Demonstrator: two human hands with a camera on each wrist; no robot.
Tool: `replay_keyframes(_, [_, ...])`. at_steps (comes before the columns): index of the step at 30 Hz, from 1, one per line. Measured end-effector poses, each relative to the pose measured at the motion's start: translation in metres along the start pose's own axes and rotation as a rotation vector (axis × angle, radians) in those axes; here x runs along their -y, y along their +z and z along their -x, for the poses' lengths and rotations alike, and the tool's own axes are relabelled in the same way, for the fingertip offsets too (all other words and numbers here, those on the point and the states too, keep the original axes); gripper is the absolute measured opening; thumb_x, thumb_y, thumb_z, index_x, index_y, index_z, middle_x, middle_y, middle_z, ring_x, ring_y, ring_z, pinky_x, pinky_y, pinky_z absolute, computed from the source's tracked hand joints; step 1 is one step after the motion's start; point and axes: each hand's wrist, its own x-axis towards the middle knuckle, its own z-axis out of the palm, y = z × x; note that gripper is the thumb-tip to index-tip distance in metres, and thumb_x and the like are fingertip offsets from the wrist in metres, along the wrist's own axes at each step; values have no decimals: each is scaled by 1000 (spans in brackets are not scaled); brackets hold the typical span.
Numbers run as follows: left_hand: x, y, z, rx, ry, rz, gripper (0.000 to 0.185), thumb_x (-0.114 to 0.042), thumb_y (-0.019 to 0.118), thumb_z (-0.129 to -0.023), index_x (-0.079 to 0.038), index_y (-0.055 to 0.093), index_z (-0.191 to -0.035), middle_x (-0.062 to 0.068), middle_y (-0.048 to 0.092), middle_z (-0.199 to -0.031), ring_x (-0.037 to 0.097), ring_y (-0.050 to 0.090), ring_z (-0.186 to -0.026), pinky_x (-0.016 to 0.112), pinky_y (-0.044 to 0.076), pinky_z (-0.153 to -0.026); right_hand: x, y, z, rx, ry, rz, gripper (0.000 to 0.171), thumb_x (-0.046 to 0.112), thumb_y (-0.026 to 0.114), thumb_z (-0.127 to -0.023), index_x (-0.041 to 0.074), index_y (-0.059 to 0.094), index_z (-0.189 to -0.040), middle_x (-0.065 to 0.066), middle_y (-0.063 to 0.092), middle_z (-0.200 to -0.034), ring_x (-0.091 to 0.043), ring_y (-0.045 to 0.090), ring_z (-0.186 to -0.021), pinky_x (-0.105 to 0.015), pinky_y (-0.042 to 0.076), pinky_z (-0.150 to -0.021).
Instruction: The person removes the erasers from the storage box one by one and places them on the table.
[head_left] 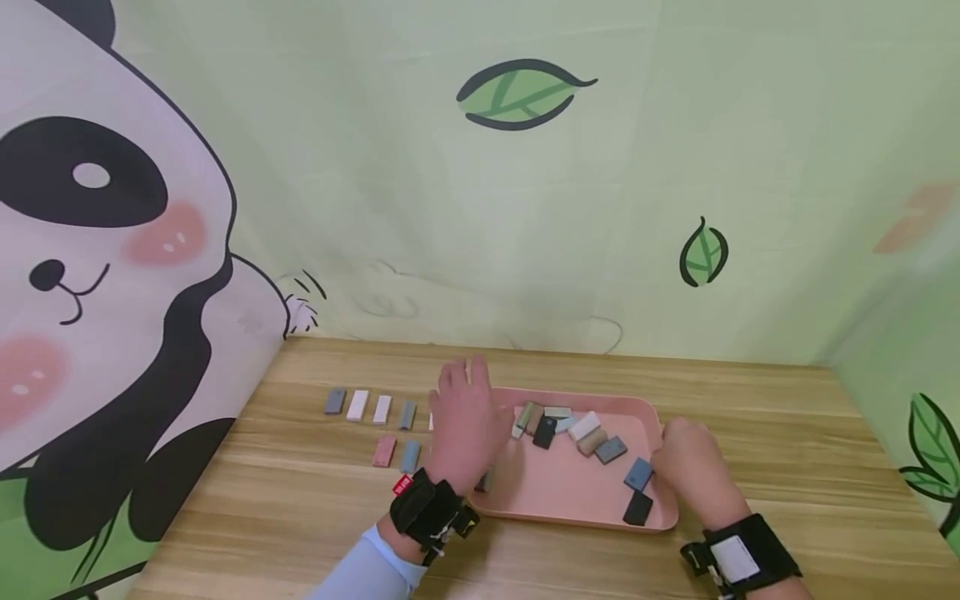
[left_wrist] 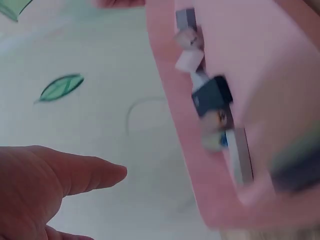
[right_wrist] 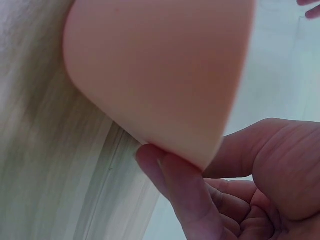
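A pink tray (head_left: 562, 492) holds several small rectangular tiles in grey, white, tan, blue and black. My right hand (head_left: 692, 462) grips the tray's right edge; the right wrist view shows thumb and fingers pinching its rim (right_wrist: 200, 150). Over the tray's left edge is my left hand (head_left: 465, 433), fingers extended, with nothing visible in its grasp. The left wrist view shows its thumb (left_wrist: 95, 175) held out straight, apart from the tray. A dark tile (head_left: 485, 479) in the tray's left part is partly hidden by that wrist.
Left of the tray, tiles lie in two rows on the wooden table, among them a grey tile (head_left: 335, 402), a white tile (head_left: 357, 406) and a pink tile (head_left: 384, 451). Behind the table hangs a pale green backdrop (head_left: 375, 167) with a panda and leaves.
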Motion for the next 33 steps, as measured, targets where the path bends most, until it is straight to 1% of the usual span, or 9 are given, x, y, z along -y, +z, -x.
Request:
replay_keyframes(5, [-21,15,4,75,17,-45,73,-44,68,-79,-9,40,-136,20,46,-128,40,49,-115,59,48,-78,-2,1,0,-8,-9,3,13,2,55,-83,-7,64,-88,-9,54,-63,-18,54,-53,-24,40,-45])
replay_keyframes(8, [-31,23,8,119,36,-67,77,-46,70,-77,-10,39,-138,17,49,-123,38,51,-109,53,50,-72,-3,1,-1,-6,-7,4,13,2,55,-83,-6,64,-87,-9,53,-62,-18,54,-53,-25,39,-45])
replay_keyframes(11, [-39,30,12,153,66,-77,79,-43,74,-73,-11,41,-137,16,52,-116,37,51,-106,49,49,-74,-4,2,-1,-2,-1,1,13,2,54,-83,-6,63,-87,-9,53,-62,-18,53,-53,-25,39,-46])
replay_keyframes(15, [-48,40,17,217,100,-100,76,-40,71,-77,-11,39,-140,17,52,-121,36,51,-108,51,49,-80,-4,2,-2,2,2,-6,12,2,54,-83,-6,63,-86,-9,52,-62,-18,54,-53,-24,39,-46])
replay_keyframes(18, [-52,49,20,275,109,-91,73,-37,68,-80,-11,38,-141,15,48,-127,34,50,-107,54,49,-79,-5,1,-2,2,1,-9,12,1,54,-83,-5,64,-86,-9,52,-62,-18,54,-53,-25,40,-46])
replay_keyframes(21, [-56,55,22,311,118,-79,64,-33,66,-82,-12,41,-136,11,48,-124,30,49,-102,52,51,-76,-4,1,-2,2,2,-15,12,2,54,-84,-5,64,-86,-9,52,-62,-18,54,-53,-25,40,-46])
replay_keyframes(26, [-60,59,23,339,147,-155,49,-31,56,-89,-11,44,-133,11,48,-118,28,51,-93,48,53,-70,-4,1,-1,8,4,-25,12,1,53,-84,-5,63,-85,-9,52,-63,-19,54,-54,-25,40,-46])
replay_keyframes(29, [-61,61,23,366,154,-216,46,-32,52,-91,-10,47,-132,12,49,-116,29,51,-95,49,53,-71,-3,0,-1,13,7,-29,12,1,53,-83,-5,63,-85,-9,52,-63,-19,54,-54,-25,40,-46])
replay_keyframes(33, [-62,62,23,402,176,-273,44,-33,51,-91,-9,52,-128,11,47,-115,28,48,-96,47,53,-71,-3,-1,-1,21,13,-36,13,1,53,-84,-6,63,-87,-10,52,-63,-19,54,-54,-25,40,-46])
